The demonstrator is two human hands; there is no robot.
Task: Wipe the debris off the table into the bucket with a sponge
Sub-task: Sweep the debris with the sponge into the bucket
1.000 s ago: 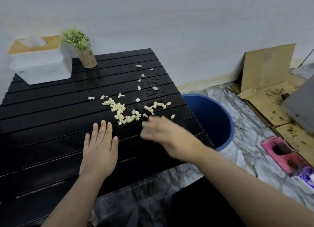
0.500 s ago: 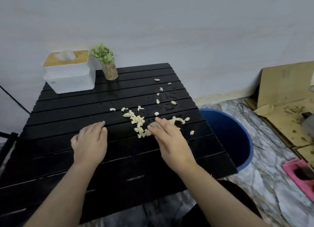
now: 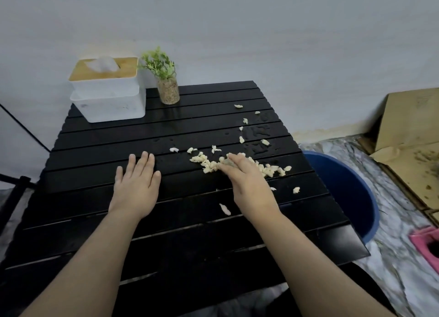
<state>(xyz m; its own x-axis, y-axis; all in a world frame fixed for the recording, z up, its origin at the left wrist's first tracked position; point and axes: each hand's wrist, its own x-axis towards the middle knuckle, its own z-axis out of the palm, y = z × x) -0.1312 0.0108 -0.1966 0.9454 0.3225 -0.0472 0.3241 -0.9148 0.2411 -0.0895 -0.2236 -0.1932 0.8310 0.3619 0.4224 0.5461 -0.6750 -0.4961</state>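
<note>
While the left hand [image 3: 136,186] lay flat with fingers spread on the black bench [image 3: 99,221], the right hand [image 3: 249,186] pressed down in the pale debris [image 3: 268,169]. Something greyish, maybe the sponge [image 3: 228,162], peeked out under its fingertips, but I could not tell if its grip was closed on it. Beside the bench's right edge stood the blue bucket [image 3: 365,212].

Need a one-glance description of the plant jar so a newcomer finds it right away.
Start at the black slatted table and go to its far left corner by the wall. Beside the white tissue box stands the plant jar: a small clear jar of tan pebbles with green sprigs, the only green thing there.
</note>
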